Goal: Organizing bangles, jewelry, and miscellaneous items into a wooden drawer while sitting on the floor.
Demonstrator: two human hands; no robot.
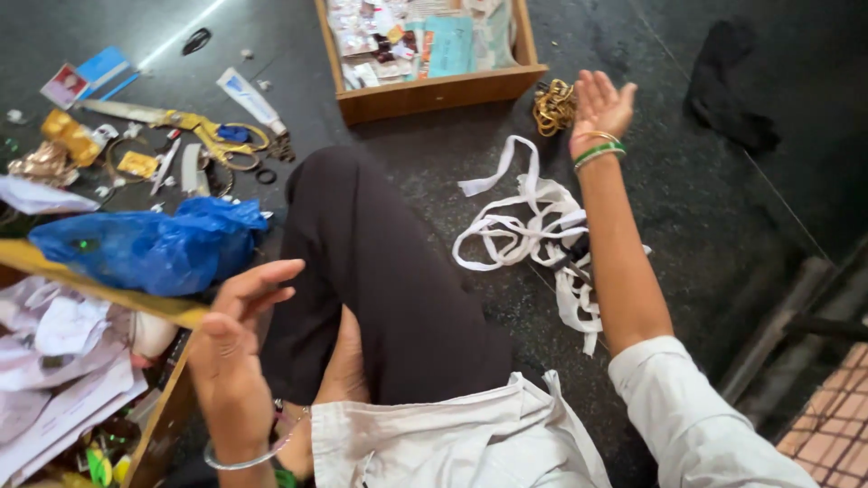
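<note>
Where drawer [434,90] ends, right hand [599,104] seemingly hovers.

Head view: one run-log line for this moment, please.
left hand: open, empty, over knee | right hand: open, empty, near gold chain pile | white straps: on floor

The far drawer [434,90] runs off the top edge, its packets too small to tell apart. The near drawer [108,298] is cut off at the left and bottom. The right arm covers part of the white straps [524,226]. Floor clutter [163,145] is blurred.
</note>
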